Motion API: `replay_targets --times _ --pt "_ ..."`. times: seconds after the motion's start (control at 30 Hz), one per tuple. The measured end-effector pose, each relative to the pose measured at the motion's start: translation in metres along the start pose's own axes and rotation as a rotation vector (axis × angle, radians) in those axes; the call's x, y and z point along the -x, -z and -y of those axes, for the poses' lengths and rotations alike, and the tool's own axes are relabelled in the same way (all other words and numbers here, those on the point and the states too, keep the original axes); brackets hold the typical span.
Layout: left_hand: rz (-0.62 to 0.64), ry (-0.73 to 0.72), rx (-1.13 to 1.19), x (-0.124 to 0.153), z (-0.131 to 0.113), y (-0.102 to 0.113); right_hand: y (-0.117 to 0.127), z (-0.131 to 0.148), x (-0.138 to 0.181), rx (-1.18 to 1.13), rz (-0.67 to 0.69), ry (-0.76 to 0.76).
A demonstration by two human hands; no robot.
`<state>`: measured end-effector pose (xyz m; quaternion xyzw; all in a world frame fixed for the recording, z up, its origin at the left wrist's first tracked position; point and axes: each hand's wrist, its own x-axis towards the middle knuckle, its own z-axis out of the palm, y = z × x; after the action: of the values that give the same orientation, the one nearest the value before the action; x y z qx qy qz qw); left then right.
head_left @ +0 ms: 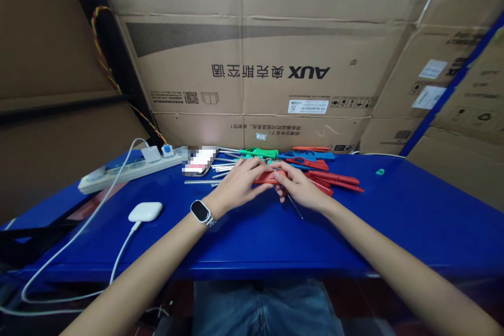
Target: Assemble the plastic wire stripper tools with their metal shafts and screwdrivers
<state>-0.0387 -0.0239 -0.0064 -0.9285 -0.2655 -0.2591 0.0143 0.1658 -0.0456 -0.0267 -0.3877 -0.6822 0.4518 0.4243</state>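
Observation:
My left hand (242, 179) wears a silver watch (201, 213) at the wrist and is closed on one end of a red-orange lighter body (264, 178). At its other end my right hand (300, 185) grips the same piece between thumb and fingers. A thin metal rod (295, 207) points down out of my right hand; where it begins is hidden by the fingers. Just behind lie a green long-nosed lighter (259, 153), blue lighters (306, 155) and several red lighter bodies (334, 179). Silver metal tubes (200, 182) stick out to the left.
A blurred phone (200, 161) lies left of the tubes. Nearer stands a white earbud case (145, 212) on a cable, with a power strip (126, 170) behind. One small green piece (380, 171) rests on the blue table (409, 220). Cardboard (177, 73) walls the back.

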Motion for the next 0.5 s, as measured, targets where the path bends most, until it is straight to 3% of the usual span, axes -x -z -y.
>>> replay_targets --times 0.17,0.33,0.5 --pt "-0.217 0.053 -0.108 0.0 -0.001 -0.003 0.039 -0.006 -0.01 -0.099 -0.273 -0.041" --pt "-0.133 0.088 -0.073 0.003 0.005 -0.015 0.071 -0.019 -0.048 0.037 -0.49 -0.1" --pt "-0.072 0.163 -0.065 0.002 0.015 -0.022 0.06 -0.025 -0.105 0.213 -0.495 -0.16"
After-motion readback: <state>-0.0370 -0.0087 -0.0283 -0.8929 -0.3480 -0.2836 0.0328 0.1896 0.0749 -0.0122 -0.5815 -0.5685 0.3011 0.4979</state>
